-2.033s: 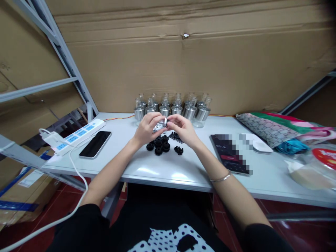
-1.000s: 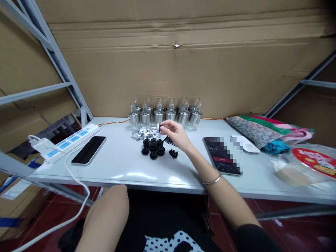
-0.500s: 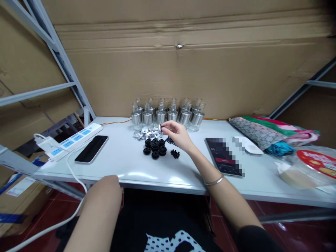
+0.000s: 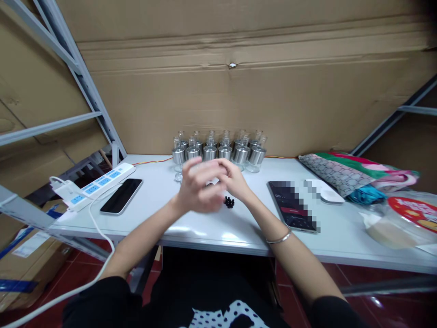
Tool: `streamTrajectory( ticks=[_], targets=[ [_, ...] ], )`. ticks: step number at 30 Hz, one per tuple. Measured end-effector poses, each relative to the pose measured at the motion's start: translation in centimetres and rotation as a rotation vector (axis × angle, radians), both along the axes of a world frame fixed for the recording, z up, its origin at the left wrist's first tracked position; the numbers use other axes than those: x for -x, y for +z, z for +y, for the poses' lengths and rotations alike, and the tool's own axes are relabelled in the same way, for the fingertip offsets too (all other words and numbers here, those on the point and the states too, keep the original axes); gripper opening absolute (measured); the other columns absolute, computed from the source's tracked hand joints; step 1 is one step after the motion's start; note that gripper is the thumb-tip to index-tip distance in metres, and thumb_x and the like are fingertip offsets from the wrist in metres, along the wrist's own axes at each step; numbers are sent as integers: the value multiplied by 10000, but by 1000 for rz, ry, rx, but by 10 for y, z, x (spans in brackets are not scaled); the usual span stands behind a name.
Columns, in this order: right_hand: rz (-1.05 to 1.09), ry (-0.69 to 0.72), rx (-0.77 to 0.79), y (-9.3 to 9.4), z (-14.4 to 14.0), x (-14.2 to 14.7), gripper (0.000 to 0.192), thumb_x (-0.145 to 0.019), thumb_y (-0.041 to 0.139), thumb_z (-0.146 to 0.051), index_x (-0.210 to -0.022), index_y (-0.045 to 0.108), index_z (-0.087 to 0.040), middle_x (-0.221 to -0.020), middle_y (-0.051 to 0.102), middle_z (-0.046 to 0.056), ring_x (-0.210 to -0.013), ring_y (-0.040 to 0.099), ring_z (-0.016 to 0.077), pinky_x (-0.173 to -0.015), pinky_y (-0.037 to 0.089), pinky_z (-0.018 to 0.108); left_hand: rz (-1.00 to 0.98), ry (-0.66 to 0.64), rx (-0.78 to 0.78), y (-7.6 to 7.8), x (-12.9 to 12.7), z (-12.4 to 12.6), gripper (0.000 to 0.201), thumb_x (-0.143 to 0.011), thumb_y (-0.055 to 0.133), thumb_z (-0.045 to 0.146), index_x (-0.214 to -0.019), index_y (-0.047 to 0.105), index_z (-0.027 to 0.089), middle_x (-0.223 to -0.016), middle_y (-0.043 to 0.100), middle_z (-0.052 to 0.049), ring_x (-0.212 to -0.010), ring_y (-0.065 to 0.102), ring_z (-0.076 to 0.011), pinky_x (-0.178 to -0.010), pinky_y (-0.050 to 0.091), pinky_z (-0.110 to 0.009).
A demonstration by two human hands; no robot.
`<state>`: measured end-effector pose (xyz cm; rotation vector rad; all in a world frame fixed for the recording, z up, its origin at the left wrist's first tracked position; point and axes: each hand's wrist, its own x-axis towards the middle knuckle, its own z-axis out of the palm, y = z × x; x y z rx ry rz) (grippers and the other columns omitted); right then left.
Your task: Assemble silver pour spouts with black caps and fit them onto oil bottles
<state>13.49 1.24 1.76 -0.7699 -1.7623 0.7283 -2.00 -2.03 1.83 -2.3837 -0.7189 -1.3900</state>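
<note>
My left hand (image 4: 201, 187) is over the middle of the table, blurred by motion, its fingers loosely spread. It overlaps the fingertips of my right hand (image 4: 235, 180), whose fingers are bent together. Whatever my right hand grips is hidden behind the left. A cluster of small black pieces (image 4: 229, 202) lies just below the hands. Behind them stand several clear glass bottles with silver metal bands (image 4: 241, 154), set in rows. Most of the larger black parts and silvery pieces on the table are covered by my left hand.
A phone (image 4: 122, 196) and a white power strip (image 4: 99, 186) with a cable lie at the left. On the right are a larger phone (image 4: 290, 207), a white object (image 4: 329, 193), a colourful fabric bundle (image 4: 355, 175) and a plastic tub (image 4: 406, 221). Cardboard (image 4: 218, 100) stands behind.
My left hand has come up from the table's front edge to meet my right hand. Earlier, my right hand held a small silvery piece with a black ring; it is now hidden.
</note>
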Motion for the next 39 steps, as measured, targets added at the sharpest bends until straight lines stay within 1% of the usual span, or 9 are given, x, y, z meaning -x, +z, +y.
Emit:
streamTrajectory(
  ticks=[4, 7, 10, 14, 21, 25, 31, 35, 39],
  targets=[
    [0, 4, 40, 0, 2, -2, 214, -790, 577, -331, -949, 616, -193, -845, 621, 29, -787, 570, 164, -753, 463, 320, 0, 118, -265, -3, 16, 46, 327, -870, 423, 484, -1100, 448, 253, -1050, 617, -72, -1056, 551, -240, -996, 337, -512],
    [41, 27, 84, 0, 4, -4, 227, -763, 613, -361, -928, 607, -204, -816, 620, 18, -795, 584, 170, -765, 463, 323, 90, 189, -268, -15, 23, 57, 358, -838, 499, 478, -1093, 463, 230, -1018, 638, -71, -1012, 575, -228, -998, 329, -472],
    [67, 51, 130, 0, 4, -5, 249, -747, 628, -412, -885, 594, -207, -783, 628, 11, -755, 593, 166, -735, 466, 316, 102, 206, -221, -22, 23, 54, 348, -831, 563, 435, -1099, 490, 224, -1024, 654, -71, -1008, 585, -219, -993, 340, -449],
    [35, 68, 164, 1, 3, -5, 291, -753, 616, -474, -825, 591, -194, -720, 634, 6, -679, 582, 152, -664, 451, 291, 104, 182, -143, -21, 20, 51, 299, -853, 563, 422, -1068, 535, 216, -1004, 668, -68, -979, 596, -209, -953, 383, -427],
    [-39, -16, 183, 4, 3, -5, 448, -783, 531, -587, -580, 510, -188, -560, 531, -19, -546, 448, 102, -562, 370, 251, 89, 126, -107, -24, 20, 52, 340, -859, 563, 421, -1086, 551, 169, -972, 666, -94, -936, 606, -211, -812, 458, -366],
    [-65, 33, 236, 3, 4, -4, 498, -780, 508, -623, -538, 490, -188, -533, 501, -23, -554, 454, 103, -590, 375, 256, 70, 82, -107, -28, 17, 50, 375, -858, 567, 412, -1129, 532, 155, -1020, 651, -114, -956, 605, -211, -813, 464, -354],
    [38, 225, 307, 9, 1, -8, 403, -761, 591, -553, -616, 544, -180, -572, 538, -28, -580, 479, 95, -624, 404, 244, 18, 8, -161, -24, 16, 46, 389, -867, 569, 322, -1206, 487, 150, -1044, 631, -117, -964, 592, -209, -817, 474, -345],
    [73, 216, 244, 9, 3, -9, 346, -751, 616, -517, -687, 566, -181, -615, 557, -24, -605, 493, 103, -633, 410, 252, 65, -8, -125, -17, 19, 45, 377, -883, 544, 286, -1225, 477, 142, -1070, 617, -130, -982, 579, -214, -827, 480, -353],
    [51, 131, 128, 3, 7, -6, 312, -781, 581, -493, -789, 583, -181, -680, 600, -1, -656, 531, 129, -656, 426, 273, 106, -10, -66, -10, 23, 46, 370, -897, 517, 287, -1235, 471, 146, -1084, 608, -134, -991, 572, -219, -837, 487, -369]
  ],
)
